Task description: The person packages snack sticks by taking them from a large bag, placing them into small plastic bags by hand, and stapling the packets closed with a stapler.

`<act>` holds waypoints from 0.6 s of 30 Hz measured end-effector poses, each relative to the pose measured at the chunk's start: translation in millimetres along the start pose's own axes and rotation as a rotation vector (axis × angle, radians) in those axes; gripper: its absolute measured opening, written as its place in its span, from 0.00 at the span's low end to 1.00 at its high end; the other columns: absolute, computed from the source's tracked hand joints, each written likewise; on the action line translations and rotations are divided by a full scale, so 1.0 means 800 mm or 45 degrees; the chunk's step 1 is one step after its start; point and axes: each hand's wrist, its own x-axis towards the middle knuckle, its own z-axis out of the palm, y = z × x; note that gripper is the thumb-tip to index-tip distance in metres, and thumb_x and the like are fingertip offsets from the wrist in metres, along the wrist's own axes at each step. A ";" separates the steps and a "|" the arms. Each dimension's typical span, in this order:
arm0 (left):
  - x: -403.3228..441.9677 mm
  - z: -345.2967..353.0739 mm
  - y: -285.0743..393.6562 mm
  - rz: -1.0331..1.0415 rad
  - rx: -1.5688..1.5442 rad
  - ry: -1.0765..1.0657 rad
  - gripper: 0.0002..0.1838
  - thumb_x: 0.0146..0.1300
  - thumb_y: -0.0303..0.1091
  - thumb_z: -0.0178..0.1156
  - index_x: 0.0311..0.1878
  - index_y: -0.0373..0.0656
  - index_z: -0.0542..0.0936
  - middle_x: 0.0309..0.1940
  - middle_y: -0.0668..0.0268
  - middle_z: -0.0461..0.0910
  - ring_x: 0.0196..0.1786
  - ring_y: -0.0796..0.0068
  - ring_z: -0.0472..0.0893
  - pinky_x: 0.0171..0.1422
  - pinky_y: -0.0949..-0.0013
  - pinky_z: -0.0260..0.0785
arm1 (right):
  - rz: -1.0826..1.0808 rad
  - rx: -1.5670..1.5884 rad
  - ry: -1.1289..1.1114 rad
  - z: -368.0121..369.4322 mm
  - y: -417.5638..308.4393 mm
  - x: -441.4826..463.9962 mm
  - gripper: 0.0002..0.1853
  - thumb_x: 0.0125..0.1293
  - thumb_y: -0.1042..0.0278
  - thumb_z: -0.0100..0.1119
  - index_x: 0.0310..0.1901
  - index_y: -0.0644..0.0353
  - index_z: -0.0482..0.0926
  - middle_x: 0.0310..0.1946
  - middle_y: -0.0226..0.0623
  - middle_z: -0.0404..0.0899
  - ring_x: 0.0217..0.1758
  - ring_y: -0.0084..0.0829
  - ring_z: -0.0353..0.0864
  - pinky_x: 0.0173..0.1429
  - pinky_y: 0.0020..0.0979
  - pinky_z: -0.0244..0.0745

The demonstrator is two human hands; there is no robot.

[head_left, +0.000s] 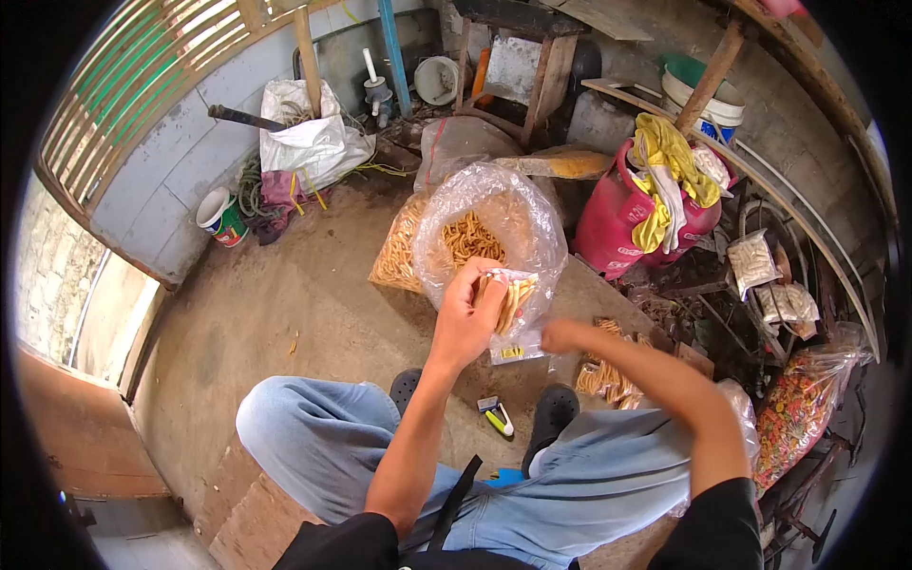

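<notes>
My left hand [465, 321] is closed around a small clear plastic packet [516, 296] of thin stick snacks, holding it over the near rim of a large clear plastic bag [545, 228]. Inside that bag lies a heap of brown stick snacks [468, 239]. To the right of the packet, and apart from it, my right hand [567, 335] is curled closed; its fingertips and anything in them are hidden. A flat plastic piece with a yellow label [513, 352] sits below the packet. Between my feet, a white and green stapler [496, 416] rests on the floor.
Several filled snack packets [608, 375] lie on the floor at the right. Beyond them stand a pink gas cylinder [608, 214] draped with yellow cloth [665, 157] and a bag of colourful snacks [803, 408]. At the back left are a white sack [309, 142] and a paint bucket [220, 217].
</notes>
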 end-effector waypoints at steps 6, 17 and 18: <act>-0.004 -0.023 0.000 -0.018 0.032 -0.067 0.04 0.68 0.29 0.53 0.42 0.38 0.73 0.28 0.67 0.76 0.28 0.82 0.78 0.31 0.77 0.70 | 0.183 0.023 -0.036 0.161 -0.047 0.041 0.47 0.43 0.31 0.69 0.58 0.61 0.72 0.51 0.47 0.80 0.53 0.44 0.81 0.54 0.43 0.76; 0.037 -0.014 0.042 0.091 0.755 -0.331 0.09 0.68 0.35 0.53 0.45 0.39 0.73 0.25 0.66 0.78 0.28 0.82 0.74 0.32 0.73 0.66 | 0.266 0.396 0.237 0.292 -0.145 0.046 0.42 0.51 0.48 0.69 0.61 0.61 0.59 0.47 0.55 0.77 0.51 0.54 0.79 0.53 0.50 0.75; 0.045 -0.012 0.054 0.086 0.787 -0.404 0.09 0.68 0.35 0.52 0.45 0.39 0.74 0.25 0.67 0.78 0.28 0.83 0.74 0.32 0.74 0.66 | 0.244 0.407 0.232 0.296 -0.142 0.048 0.40 0.52 0.51 0.68 0.61 0.61 0.59 0.47 0.56 0.77 0.51 0.54 0.79 0.53 0.50 0.75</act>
